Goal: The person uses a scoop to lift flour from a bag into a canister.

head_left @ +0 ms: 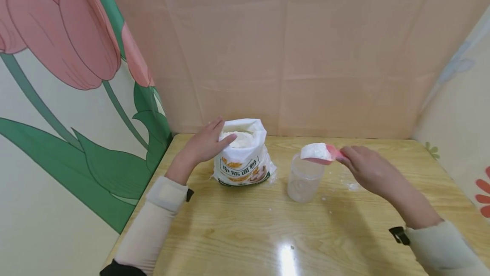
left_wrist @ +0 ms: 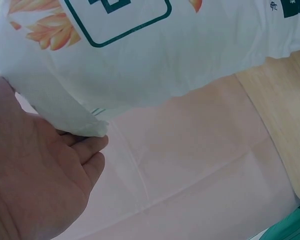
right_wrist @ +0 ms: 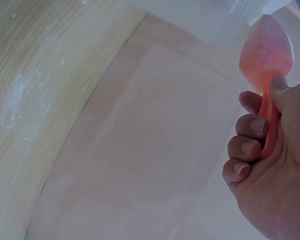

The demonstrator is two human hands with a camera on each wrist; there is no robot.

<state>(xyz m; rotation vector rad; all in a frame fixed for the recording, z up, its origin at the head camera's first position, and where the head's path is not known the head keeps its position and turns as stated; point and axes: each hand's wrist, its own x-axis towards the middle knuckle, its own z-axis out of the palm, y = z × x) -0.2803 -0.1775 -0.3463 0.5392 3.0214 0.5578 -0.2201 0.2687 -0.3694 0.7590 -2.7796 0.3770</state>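
A white flour bag (head_left: 241, 165) with printed characters stands upright, its mouth open and white flour (head_left: 242, 139) visible inside. My left hand (head_left: 206, 140) holds the bag's left rim, with the thumb across the mouth. In the left wrist view, fingers (left_wrist: 92, 150) bend against the bag's edge; the thumb is hidden there. My right hand (head_left: 369, 169) grips the handle of a pink scoop (right_wrist: 267, 55), heaped with flour in the head view. The scoop is over the mouth of a clear plastic jar (head_left: 304, 182), which stands to the right of the bag.
White powder specks (head_left: 352, 186) dot the wooden table (head_left: 237, 229) to the right of the jar. A peach-coloured sheet (head_left: 325, 55) hangs behind the table's far edge. A wall with painted tulips (head_left: 61, 25) borders the left side, and another wall (head_left: 459, 110) the right.
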